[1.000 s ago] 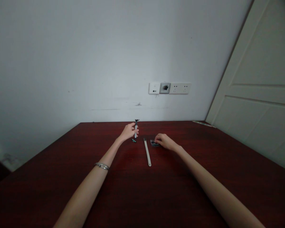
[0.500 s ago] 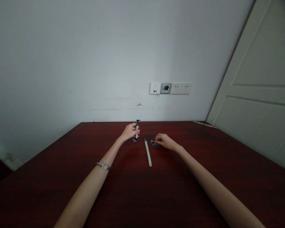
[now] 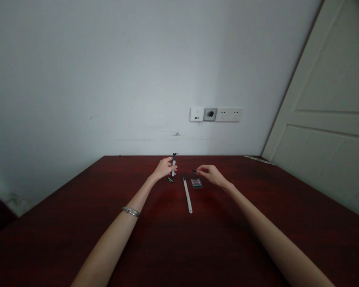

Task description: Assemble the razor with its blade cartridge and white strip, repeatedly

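Note:
My left hand (image 3: 164,168) is closed around a slim white razor handle (image 3: 174,164) held upright, its dark forked tip on top. A small green-black cartridge (image 3: 170,179) lies on the table just below that hand. My right hand (image 3: 208,174) is raised a little off the table and pinches a small dark cartridge (image 3: 194,171) at its fingertips. Beneath it a clear cartridge tray (image 3: 196,183) rests on the dark red table (image 3: 179,239). A long white stick (image 3: 187,195) lies between my hands.
The table's far edge meets a white wall with a row of sockets (image 3: 215,114). A pale door (image 3: 326,131) stands at the right. A thin strip (image 3: 259,160) lies at the table's back right corner. A bracelet (image 3: 130,211) is on my left wrist.
My right hand has lifted from the cartridge tray with a small dark cartridge pinched in its fingers. The left hand keeps the razor handle upright, shifted slightly right.

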Motion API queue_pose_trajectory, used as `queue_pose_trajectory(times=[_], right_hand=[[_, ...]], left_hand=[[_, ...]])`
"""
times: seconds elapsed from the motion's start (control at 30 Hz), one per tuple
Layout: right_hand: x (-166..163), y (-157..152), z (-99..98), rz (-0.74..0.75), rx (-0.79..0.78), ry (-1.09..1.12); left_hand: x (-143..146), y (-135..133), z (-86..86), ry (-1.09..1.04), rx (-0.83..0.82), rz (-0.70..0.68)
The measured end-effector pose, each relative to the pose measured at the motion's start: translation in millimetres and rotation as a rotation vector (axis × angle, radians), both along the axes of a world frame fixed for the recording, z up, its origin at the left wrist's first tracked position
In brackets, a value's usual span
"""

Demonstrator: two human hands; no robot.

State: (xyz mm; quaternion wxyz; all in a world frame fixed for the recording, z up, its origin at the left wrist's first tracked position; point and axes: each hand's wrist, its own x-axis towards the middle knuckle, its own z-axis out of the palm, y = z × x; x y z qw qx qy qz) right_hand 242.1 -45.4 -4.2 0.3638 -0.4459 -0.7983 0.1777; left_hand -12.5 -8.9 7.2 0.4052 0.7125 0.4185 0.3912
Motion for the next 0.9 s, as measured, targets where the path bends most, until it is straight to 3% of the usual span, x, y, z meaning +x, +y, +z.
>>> queue_pose_trajectory(times=[0.27, 0.6, 0.9], right_hand=[[-8, 5, 7.0, -0.013, -0.001, 0.119], [-13, 16, -3.7, -0.009, -0.178, 0.342], [-18, 18, 0.9, 0.033, -0.171, 0.378]], left_hand=[[2, -4, 3.5, 0.014, -0.004, 0.014], [0, -3, 3.1, 0.006, 0.004, 0.012], [-1, -3, 5.1, 0.014, 0.016, 0.027]])
